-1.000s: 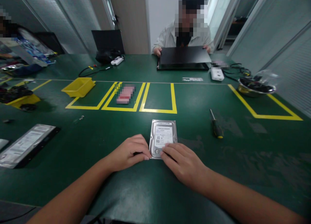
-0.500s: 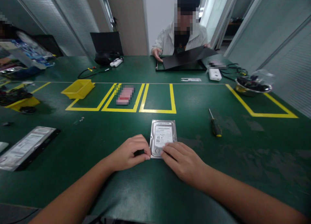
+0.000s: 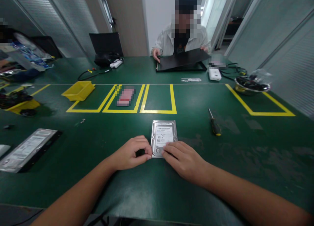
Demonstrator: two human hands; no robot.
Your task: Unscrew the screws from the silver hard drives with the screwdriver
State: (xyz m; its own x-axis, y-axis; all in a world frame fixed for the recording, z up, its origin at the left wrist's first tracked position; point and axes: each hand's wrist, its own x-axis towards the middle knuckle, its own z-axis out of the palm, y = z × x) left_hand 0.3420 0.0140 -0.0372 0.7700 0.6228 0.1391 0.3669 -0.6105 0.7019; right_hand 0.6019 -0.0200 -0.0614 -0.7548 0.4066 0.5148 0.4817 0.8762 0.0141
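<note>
A silver hard drive (image 3: 164,134) with a white label lies flat on the green table, straight in front of me. At its lower left corner, the thumb and index finger of my left hand (image 3: 137,152) close in a pinch against the edge. My right hand (image 3: 185,159) curls over the lower right part of the drive, fingers together on the label and side. The right thumb is hidden beneath the hand. To the right of the drive lies a screwdriver (image 3: 214,124) with a black and yellow handle.
Another drive-like unit (image 3: 30,149) lies at the left. Yellow tape outlines (image 3: 158,112) mark the table beyond, with a yellow bin (image 3: 78,90) and a pink object (image 3: 126,97) there. A metal bowl (image 3: 252,85) stands far right. Across the table a person (image 3: 180,40) holds a black panel (image 3: 183,60).
The view has shifted slightly. Both my hands stay at the lower corners of the hard drive, with no clear movement.
</note>
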